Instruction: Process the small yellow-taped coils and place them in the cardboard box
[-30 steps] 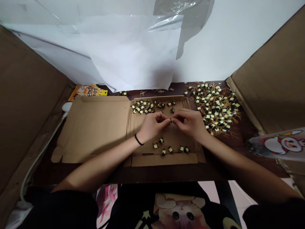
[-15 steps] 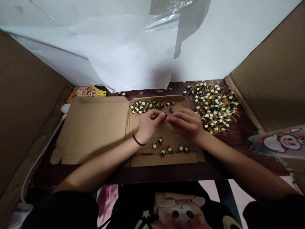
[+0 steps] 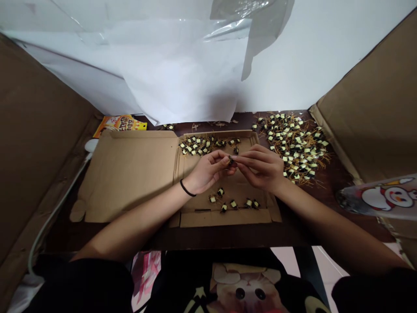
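Observation:
Between thumb and forefinger, my left hand [image 3: 206,173] pinches a small dark coil [image 3: 231,160] above the open cardboard box [image 3: 224,219]. My right hand [image 3: 264,168] meets it from the other side, its fingertips pinched at the coil's edge; whether they grip the body or a thin wire is too small to tell. Similar coils with pale yellow tape and thin copper-coloured wires lie in the box: a cluster [image 3: 195,145] at the back left, and several loose ones [image 3: 233,204] near the front edge.
A large heap of coils [image 3: 293,145] covers the dark table right of the box. The box lid [image 3: 130,178] lies folded out leftward. Cardboard walls stand on both sides. A yellow-orange packet [image 3: 120,123], a white cable [image 3: 55,217] and a printed clear pouch [image 3: 381,195] lie around.
Both hands have shifted slightly right, and the left hand has turned so its lower fingers show more. The coil stays between the fingertips. The view has moved a little.

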`<state>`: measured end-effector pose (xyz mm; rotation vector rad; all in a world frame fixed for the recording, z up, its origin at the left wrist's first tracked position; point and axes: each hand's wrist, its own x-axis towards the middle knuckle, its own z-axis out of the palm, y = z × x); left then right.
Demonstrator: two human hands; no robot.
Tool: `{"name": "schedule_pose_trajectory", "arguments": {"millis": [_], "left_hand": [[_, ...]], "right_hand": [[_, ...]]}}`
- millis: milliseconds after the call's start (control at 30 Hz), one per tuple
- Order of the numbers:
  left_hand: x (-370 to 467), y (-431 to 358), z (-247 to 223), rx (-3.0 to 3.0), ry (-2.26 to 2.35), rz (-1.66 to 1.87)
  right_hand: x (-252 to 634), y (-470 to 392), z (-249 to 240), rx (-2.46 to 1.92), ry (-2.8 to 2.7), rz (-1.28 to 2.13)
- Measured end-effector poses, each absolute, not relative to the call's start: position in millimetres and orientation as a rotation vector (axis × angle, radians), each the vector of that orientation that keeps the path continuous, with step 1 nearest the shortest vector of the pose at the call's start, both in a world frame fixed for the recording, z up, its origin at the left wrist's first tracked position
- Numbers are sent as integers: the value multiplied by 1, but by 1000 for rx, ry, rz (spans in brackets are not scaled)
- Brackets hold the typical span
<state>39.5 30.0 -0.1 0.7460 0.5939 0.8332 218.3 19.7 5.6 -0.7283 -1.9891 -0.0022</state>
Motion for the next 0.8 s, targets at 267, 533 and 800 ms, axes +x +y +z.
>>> {"name": "schedule_pose_trajectory", "arguments": {"millis": [267,533,800], "left_hand": [[41,30,2,715,607,828],[40,30,-1,739,600,825],[41,30,-1,726,627,867]], "right_hand": [[221,21,5,-654,-2042,-81],[227,24,1,-720,-2190,-237],[227,24,5,-658,-2203,-335]]}}
